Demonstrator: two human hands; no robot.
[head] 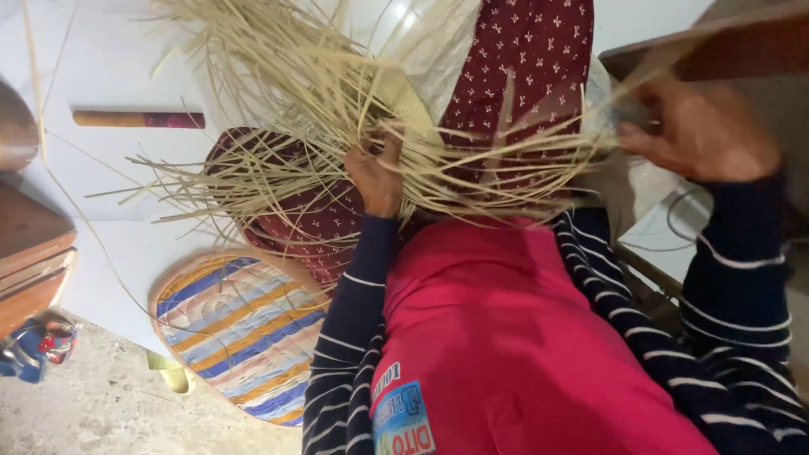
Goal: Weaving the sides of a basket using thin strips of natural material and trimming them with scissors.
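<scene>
Now two hands, left hand and right hand, each grip one bundle of straw strips.

Two hands — one striped woven mat — one stick.

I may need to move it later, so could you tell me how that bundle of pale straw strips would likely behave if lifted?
The straw strips look thin and splayed, so probably light and springy rather than stiff. Loose ends fan out everywhere, so they would likely snag or slip free. The left hand pinches them where they cross, suggesting the bundle shifts easily.
</scene>
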